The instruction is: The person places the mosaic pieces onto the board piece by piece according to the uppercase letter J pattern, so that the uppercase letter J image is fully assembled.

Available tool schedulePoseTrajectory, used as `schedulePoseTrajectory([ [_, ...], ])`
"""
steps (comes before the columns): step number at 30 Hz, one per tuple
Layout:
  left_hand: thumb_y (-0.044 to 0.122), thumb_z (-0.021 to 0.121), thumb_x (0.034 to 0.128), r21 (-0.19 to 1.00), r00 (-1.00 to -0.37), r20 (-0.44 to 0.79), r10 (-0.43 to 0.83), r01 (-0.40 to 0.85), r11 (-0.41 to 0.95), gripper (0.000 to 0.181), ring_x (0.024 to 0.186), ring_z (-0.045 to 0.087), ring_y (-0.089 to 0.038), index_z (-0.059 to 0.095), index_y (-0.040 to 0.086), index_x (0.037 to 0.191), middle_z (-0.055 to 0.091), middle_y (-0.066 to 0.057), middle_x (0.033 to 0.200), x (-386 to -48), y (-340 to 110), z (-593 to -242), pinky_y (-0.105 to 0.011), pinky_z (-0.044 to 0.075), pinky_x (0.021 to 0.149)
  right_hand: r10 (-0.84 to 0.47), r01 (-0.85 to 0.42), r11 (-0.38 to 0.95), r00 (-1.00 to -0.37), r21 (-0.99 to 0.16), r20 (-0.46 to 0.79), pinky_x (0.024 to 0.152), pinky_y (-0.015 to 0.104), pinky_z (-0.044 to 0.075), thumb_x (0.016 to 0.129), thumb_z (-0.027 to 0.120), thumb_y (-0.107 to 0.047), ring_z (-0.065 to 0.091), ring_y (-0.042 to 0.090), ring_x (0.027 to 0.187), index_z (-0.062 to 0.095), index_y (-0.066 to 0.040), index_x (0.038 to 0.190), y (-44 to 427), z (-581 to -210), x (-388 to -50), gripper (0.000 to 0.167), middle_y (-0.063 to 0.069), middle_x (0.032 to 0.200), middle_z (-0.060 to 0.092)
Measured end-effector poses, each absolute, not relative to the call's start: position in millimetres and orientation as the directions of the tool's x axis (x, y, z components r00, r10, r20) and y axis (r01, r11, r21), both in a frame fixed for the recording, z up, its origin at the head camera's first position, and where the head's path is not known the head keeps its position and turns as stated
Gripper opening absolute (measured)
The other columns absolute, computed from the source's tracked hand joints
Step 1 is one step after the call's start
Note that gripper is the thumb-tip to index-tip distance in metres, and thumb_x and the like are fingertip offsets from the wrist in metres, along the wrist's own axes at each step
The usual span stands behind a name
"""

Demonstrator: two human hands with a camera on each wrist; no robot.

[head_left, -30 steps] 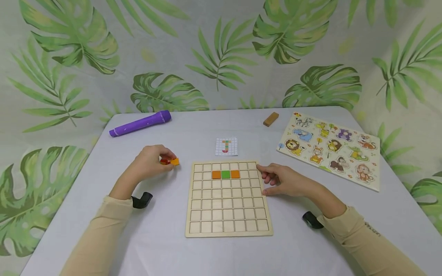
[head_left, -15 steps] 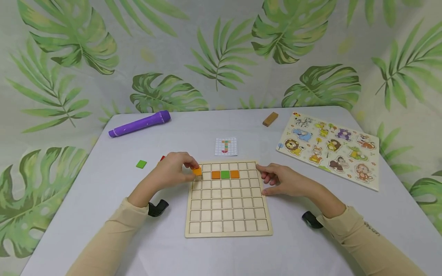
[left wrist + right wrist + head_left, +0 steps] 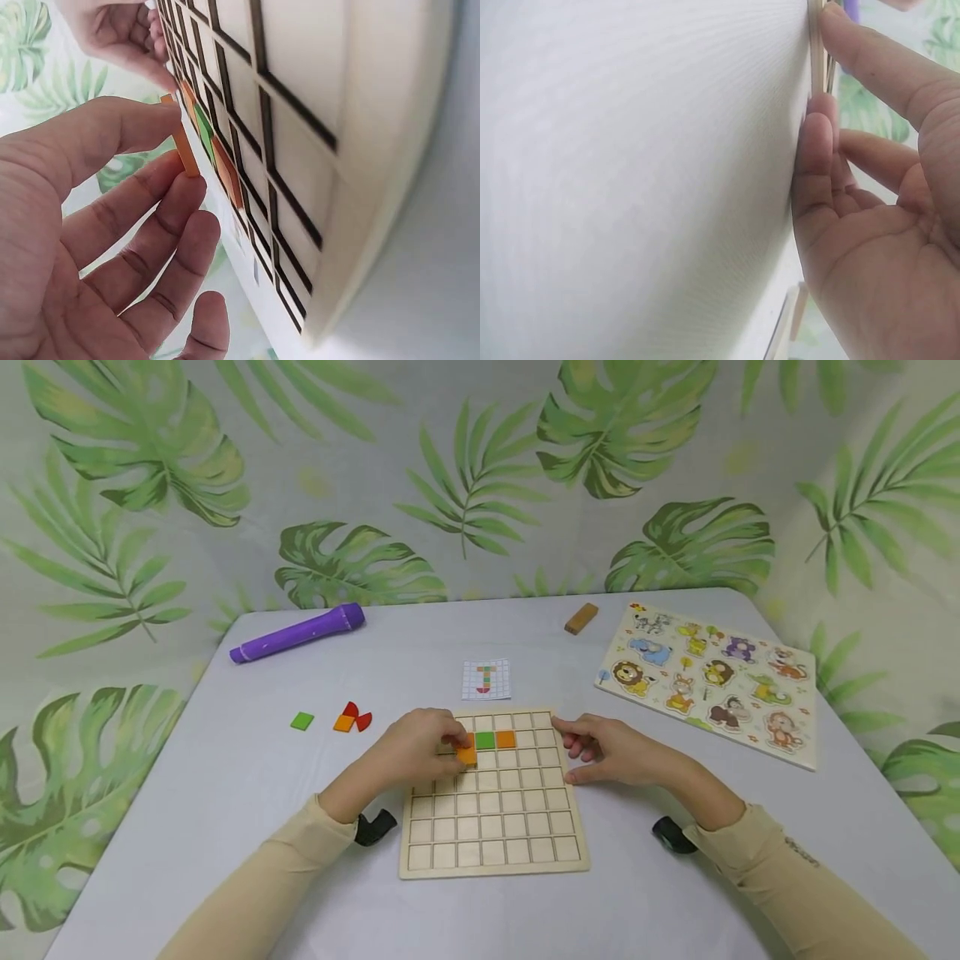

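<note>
Since the earlier frame, the left hand (image 3: 423, 747) has moved rightward, from the near-left edge of the grid board (image 3: 491, 827) to a position over its squares, carrying the pinched orange tile (image 3: 186, 154) with it. This movement exposes a small cluster to the hand's left: a loose orange tile (image 3: 344, 723) and two red wedges (image 3: 350, 709) (image 3: 363, 721). The right hand (image 3: 603, 749) has not changed position.

Condition of the hands: the left is nearly closed at the tips, thumb on one side of the pinched orange tile and two fingertips on the other, the remaining fingers loosely bent. The right holds nothing in its grasp; thumb and forefinger are spread apart and touch the board's right edge, the other fingers bent inward.

The pinched orange tile is at the left hand's fingertips, above the board, near the leftmost of three tiles lying in a row. Contact with the board cannot be confirmed. The row, between the hands, reads from the left: an orange square (image 3: 227, 178), a green square (image 3: 486, 740) and a second orange square (image 3: 506, 739).

A loose green tile (image 3: 302, 721) lies further left of the left hand, on the worktop (image 3: 337, 910). Ahead of and between the hands lies a pattern card (image 3: 486, 679); a purple microphone (image 3: 296, 633) lies ahead and left of the left hand. Ahead of the right hand are a wooden block (image 3: 581, 618) and, further right, an animal puzzle (image 3: 705, 697).
</note>
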State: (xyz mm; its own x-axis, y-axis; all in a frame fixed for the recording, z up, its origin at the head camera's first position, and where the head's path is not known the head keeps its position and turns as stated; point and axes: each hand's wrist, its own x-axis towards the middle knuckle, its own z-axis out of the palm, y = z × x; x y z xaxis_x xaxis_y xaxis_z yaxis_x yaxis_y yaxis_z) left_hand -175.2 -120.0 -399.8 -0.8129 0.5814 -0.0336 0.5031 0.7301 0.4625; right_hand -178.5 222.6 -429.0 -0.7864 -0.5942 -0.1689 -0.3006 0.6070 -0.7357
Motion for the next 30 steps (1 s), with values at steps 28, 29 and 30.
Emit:
schedulePoseTrajectory([
  [28,0.013,0.082,0.0890,0.416,-0.750,-0.013,0.662,0.598,0.685,0.018,0.083,0.058,-0.014,0.083,0.009,0.106,0.075,-0.002,0.100,-178.2,-95.2,-405.7,-0.031,0.051,0.080,-0.585,-0.292,0.613,-0.792,-0.734,-0.174,0.088,0.020,0.054,0.090,0.088,-0.022,0.057,0.017,0.100,0.042,0.001,0.162,222.3,-430.3,-180.2,0.088,0.007,0.113,0.060],
  [29,0.014,0.082,0.0893,0.413,-0.748,-0.014,0.663,0.600,0.686,0.018,0.083,0.058,-0.014,0.083,0.010,0.107,0.075,-0.002,0.101,-178.4,-94.7,-405.8,-0.032,0.051,0.081,-0.583,-0.289,0.614,-0.793,-0.734,-0.176,0.088,0.020,0.054,0.090,0.088,-0.022,0.057,0.017,0.100,0.042,0.001,0.162,222.3,-430.4,-180.2,0.088,0.007,0.113,0.060],
  [30,0.014,0.082,0.0896,0.410,-0.747,-0.016,0.664,0.601,0.686,0.018,0.083,0.058,-0.013,0.083,0.010,0.107,0.075,-0.002,0.101,-178.3,-94.3,-405.4,-0.032,0.051,0.081,-0.582,-0.287,0.614,-0.794,-0.735,-0.177,0.088,0.020,0.054,0.090,0.088,-0.021,0.057,0.017,0.100,0.042,0.001,0.162,222.4,-430.5,-180.2,0.088,0.007,0.113,0.060],
])
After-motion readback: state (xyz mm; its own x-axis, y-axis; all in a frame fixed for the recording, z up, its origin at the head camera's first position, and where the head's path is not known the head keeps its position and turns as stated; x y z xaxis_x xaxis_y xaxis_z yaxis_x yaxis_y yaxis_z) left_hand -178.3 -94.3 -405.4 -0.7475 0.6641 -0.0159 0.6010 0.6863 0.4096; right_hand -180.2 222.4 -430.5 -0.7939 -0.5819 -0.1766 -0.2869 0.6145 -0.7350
